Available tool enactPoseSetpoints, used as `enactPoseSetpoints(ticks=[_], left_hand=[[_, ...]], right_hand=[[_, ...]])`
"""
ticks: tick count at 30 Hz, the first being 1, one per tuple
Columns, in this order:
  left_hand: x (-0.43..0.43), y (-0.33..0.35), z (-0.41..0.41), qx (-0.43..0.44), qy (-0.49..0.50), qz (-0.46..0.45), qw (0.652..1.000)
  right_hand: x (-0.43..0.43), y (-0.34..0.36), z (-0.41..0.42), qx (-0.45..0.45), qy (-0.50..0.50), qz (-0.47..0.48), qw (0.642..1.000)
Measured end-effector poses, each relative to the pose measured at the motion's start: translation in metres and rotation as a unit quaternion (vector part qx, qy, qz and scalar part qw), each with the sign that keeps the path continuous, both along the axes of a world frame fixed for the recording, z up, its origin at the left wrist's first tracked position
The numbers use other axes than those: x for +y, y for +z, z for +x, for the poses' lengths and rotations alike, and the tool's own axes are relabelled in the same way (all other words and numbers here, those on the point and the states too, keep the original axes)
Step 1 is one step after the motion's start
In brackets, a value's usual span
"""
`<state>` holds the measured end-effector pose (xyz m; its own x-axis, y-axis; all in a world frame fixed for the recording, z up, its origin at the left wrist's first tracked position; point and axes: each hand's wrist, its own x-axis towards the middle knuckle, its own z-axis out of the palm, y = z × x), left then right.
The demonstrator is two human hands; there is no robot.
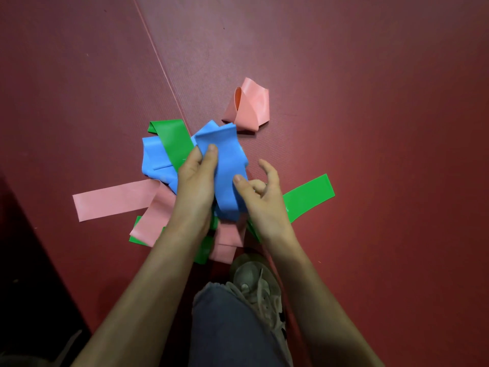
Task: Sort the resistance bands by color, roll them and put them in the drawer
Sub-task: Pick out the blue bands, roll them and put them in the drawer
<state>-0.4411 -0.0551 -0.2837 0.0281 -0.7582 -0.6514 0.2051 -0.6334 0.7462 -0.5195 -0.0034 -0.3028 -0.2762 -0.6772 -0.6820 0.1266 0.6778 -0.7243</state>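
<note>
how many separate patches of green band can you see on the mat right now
3: one upper left of the pile, one sticking out right past the right hand, one at the bottom under the pink strips. Some may join, hidden.

Blue bands [225,165], green bands [309,194] and pink bands [113,200] — all plain — on a dark red mat [370,102].

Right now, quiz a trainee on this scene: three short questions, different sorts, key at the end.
1. True or false: both hands grip a green band.
2. Which band lies apart from the pile? A) pink loop B) blue C) green
3. Fill in: the bands lie on a dark red ____.

Key:
1. False: the left hand and right hand hold the blue band.
2. A, the pink loop.
3. mat.
</note>
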Motion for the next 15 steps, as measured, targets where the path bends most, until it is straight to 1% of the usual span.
enactPoseSetpoints(ticks=[2,4,5,7,9,11,12,15], left_hand=[[-0.004,0.007,0.004,0.001,0.010,-0.020,1.000],[-0.008,0.014,0.007,0.005,0.010,-0.034,0.999],[-0.009,0.016,0.007,0.003,0.001,-0.041,0.999],[-0.009,0.020,0.005,-0.007,-0.036,-0.061,0.997],[-0.004,0.024,0.001,-0.008,-0.084,-0.089,0.992],[0.001,0.027,-0.001,-0.007,-0.120,-0.122,0.985],[0.002,0.028,0.000,-0.012,-0.127,-0.140,0.982],[-0.003,0.030,0.005,-0.020,-0.108,-0.160,0.981]], right_hand=[[0.005,-0.001,-0.003,0.040,0.027,0.009,0.999],[0.008,0.000,-0.004,0.101,0.052,0.009,0.993],[0.008,0.001,-0.003,0.121,0.067,-0.005,0.990],[0.005,0.003,0.000,0.130,0.097,-0.064,0.985],[0.001,0.001,0.004,0.120,0.129,-0.109,0.978],[-0.003,0.001,0.005,0.067,0.102,-0.104,0.987],[-0.003,0.001,0.004,0.040,0.092,-0.098,0.990],[-0.004,0.001,-0.001,0.041,0.106,-0.081,0.990]])
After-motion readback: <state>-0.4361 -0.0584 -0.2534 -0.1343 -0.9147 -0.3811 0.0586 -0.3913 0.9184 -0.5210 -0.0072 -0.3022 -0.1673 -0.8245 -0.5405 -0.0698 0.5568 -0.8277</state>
